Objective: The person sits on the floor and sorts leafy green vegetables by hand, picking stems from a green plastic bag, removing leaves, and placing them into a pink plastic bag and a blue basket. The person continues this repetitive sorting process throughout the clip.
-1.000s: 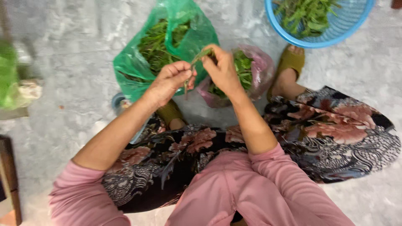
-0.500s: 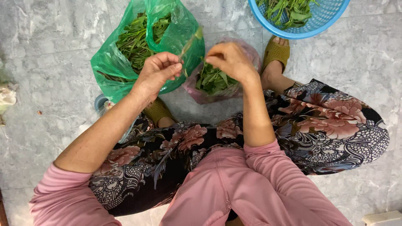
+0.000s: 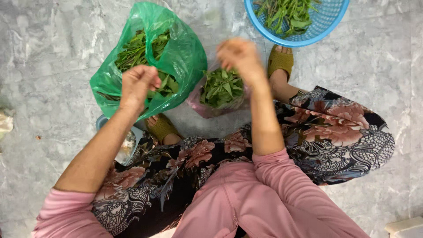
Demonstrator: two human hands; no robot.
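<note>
While we sit over the grey floor point(image 3: 39, 53), the green bag point(image 3: 185, 57) of stems stands just past our left knee, the blue basket point(image 3: 328, 28) of 1 sorted batch lies beyond our right foot, and the small pink bag point(image 3: 200, 103) of leaves point(image 3: 220, 86) rests between. Our left hand point(image 3: 137, 83) is curled closed above the green bag; whether it pinches a stem we cannot tell. Our right hand point(image 3: 240, 55) is blurred over the leaves, its grip unclear. We judge these greens light, limp and easily bruised, best pinched at the stalk.
</note>
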